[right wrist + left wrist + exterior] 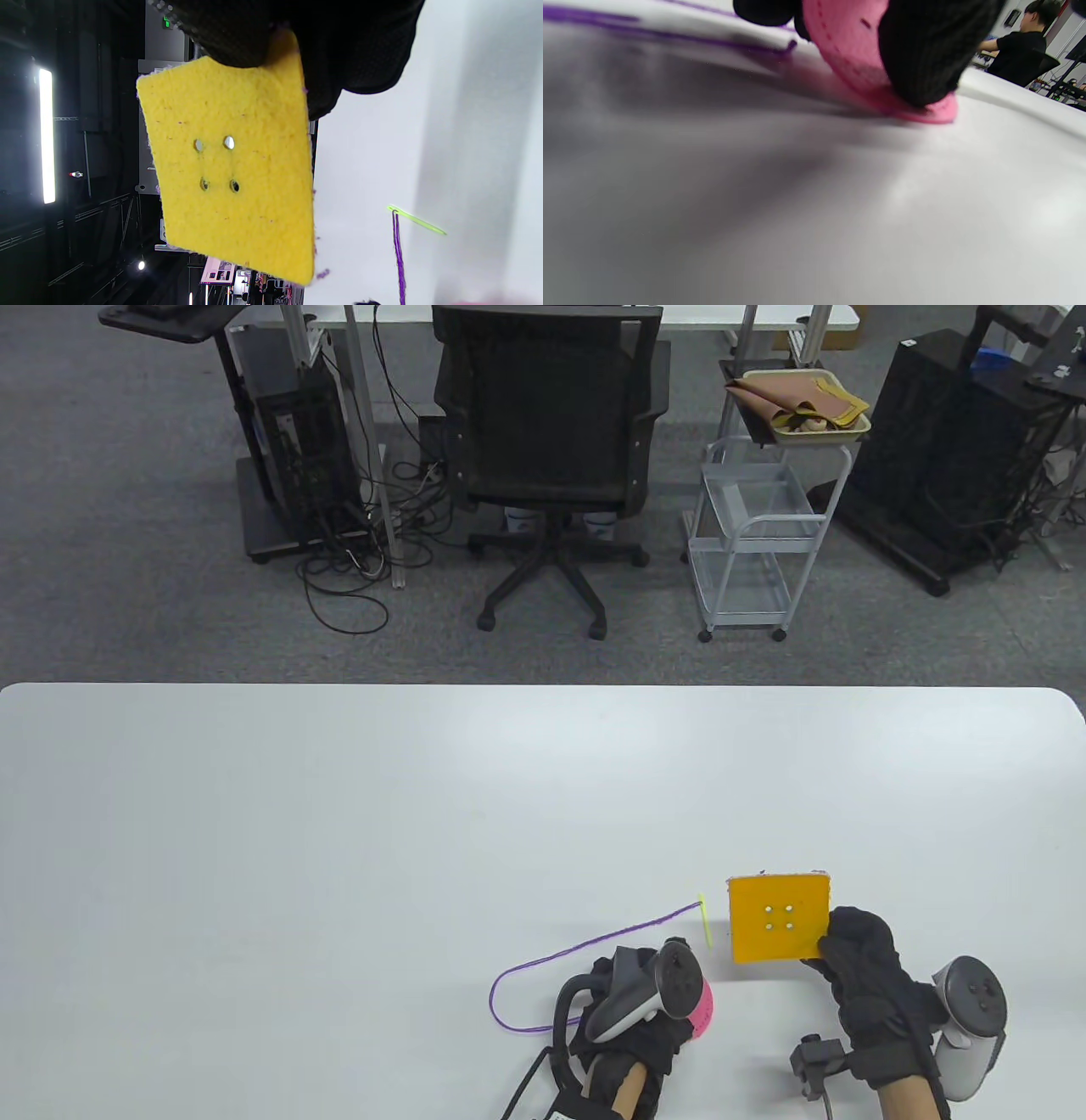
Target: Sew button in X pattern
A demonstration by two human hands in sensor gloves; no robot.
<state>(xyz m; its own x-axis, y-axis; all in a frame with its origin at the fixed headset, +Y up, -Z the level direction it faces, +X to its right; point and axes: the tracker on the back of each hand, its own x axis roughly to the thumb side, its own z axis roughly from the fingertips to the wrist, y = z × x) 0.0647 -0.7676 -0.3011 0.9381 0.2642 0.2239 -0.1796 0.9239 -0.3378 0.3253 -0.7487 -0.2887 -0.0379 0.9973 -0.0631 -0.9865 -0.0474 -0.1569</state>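
My right hand (pixel 857 963) grips a yellow felt square (pixel 778 918) by its near right corner and holds it tilted up off the table; it has four small holes in its middle (pixel 217 164). My left hand (pixel 653 1010) presses a pink felt piece (pixel 702 1008) onto the white table; in the left wrist view its fingertips (pixel 925 55) press the pink piece (pixel 848 46) down. A yellow-green needle (pixel 706 920) lies on the table between the hands, with purple thread (pixel 543 967) looping left from it. The needle also shows in the right wrist view (pixel 418 221).
The white table (pixel 339 814) stretches far to the left and back. Beyond its far edge stand an office chair (pixel 551 449), a white cart (pixel 755 534) and black equipment racks.
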